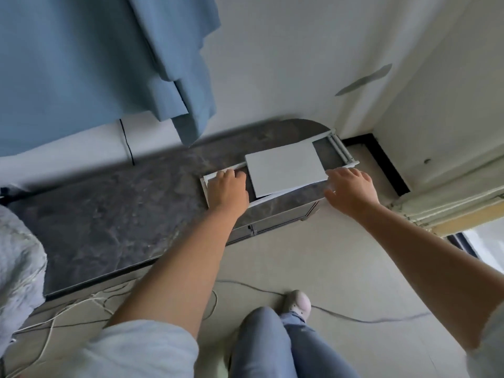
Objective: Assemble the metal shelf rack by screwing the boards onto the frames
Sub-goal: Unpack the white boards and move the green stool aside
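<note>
A white metal frame [339, 148] lies flat on the right end of a dark marble cabinet top [114, 214]. A white board [286, 166] lies across the middle of the frame, slightly tilted. My left hand [226, 190] rests on the frame's left end with fingers curled over its rail, just left of the board. At the board's right near corner, my right hand [350, 190] touches the board and frame rail with its fingers spread. No screws or tools are visible.
Blue curtains [109, 66] hang above the cabinet's back edge. A black cable [126, 143] runs down the wall. White wires [68, 306] and a grey cable [354, 317] lie on the floor by my legs [272, 345]. A grey fluffy fabric [16, 257] sits left.
</note>
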